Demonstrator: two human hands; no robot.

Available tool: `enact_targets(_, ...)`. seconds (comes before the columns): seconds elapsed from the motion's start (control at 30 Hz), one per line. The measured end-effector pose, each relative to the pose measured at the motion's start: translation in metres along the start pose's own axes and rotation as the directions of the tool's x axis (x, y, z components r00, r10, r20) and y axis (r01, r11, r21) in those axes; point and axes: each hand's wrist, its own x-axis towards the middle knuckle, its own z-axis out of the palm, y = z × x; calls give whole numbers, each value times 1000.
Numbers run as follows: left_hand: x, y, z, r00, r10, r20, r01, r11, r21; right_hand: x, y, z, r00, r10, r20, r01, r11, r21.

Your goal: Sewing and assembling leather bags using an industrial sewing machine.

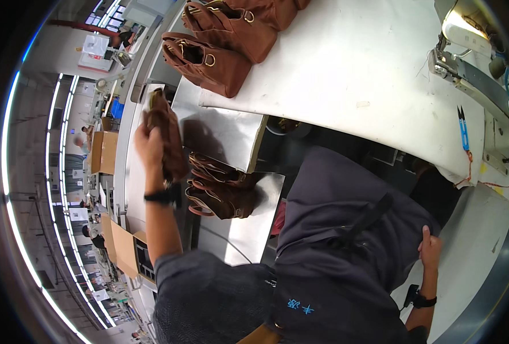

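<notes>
Out to the left, my left hand is closed around a brown handbag, which hangs tilted beside the metal shelf. Below it, two more brown handbags with handles rest on a lower shiny shelf. My right hand is down at the right edge of the dark apron over my lap. Its thumb points up and its other fingers look curled; what they hold, if anything, is hidden.
Several brown handbags stand at the far left of the white worktable. Blue-handled thread snips lie at its right, near a sewing machine. Cardboard boxes stand along the left, with other workers farther back.
</notes>
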Motion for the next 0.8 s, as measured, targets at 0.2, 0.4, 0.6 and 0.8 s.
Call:
enact_targets(0.2,-111,138,-134,941,-49,334,187,898,-397,3,-21,-8,997,8,83,-7,1000,-12)
enact_targets(0.4,-89,195,-50,810,85,580,404,637,-657,-21,-21,-14,999,20,33,-18,999,-44)
enact_targets(0.6,-41,283,23,759,566,321,-191,665,-722,-76,4,4,968,-120,-220,117,993,-30)
enact_targets(0.8,-118,308,118,452,857,248,-691,512,-509,-97,-31,5,974,-131,-186,140,989,38)
